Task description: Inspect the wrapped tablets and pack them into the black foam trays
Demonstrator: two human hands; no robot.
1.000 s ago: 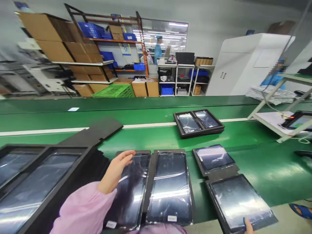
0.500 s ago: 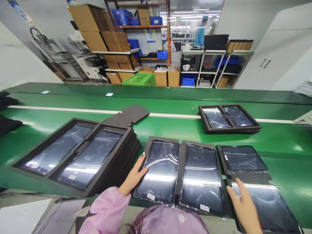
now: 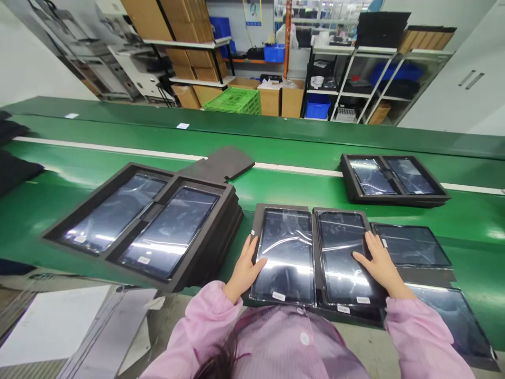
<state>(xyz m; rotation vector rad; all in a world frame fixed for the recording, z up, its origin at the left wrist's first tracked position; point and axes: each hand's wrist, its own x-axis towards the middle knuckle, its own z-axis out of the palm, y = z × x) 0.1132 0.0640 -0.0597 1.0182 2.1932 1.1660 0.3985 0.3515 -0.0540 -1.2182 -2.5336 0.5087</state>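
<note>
screens [image 3: 284, 247]: glossy, glass-like | trays [image 3: 202, 237]: matt, foam-like | worktop [image 3: 284, 187]: smooth, shiny | sleeves [image 3: 422, 331]: cloth | distant crate [image 3: 234, 100]: probably plastic

Electronics factory, assembly or packing area. A long green bench [image 3: 292, 189], marked lengthwise with a white line [image 3: 292, 168], carries flat glass screens [image 3: 286, 252], each with a small label, and stacked black trays [image 3: 211, 250] with paired compartments. Behind it stand storage shelves [image 3: 201, 82] with cardboard boxes [image 3: 185, 21], blue bins [image 3: 317, 108] and a green plastic crate [image 3: 234, 100] near the floor. A tall white cabinet [image 3: 453, 95] stands at right. The pink smock [image 3: 284, 347] in the foreground is work clothing.
</note>
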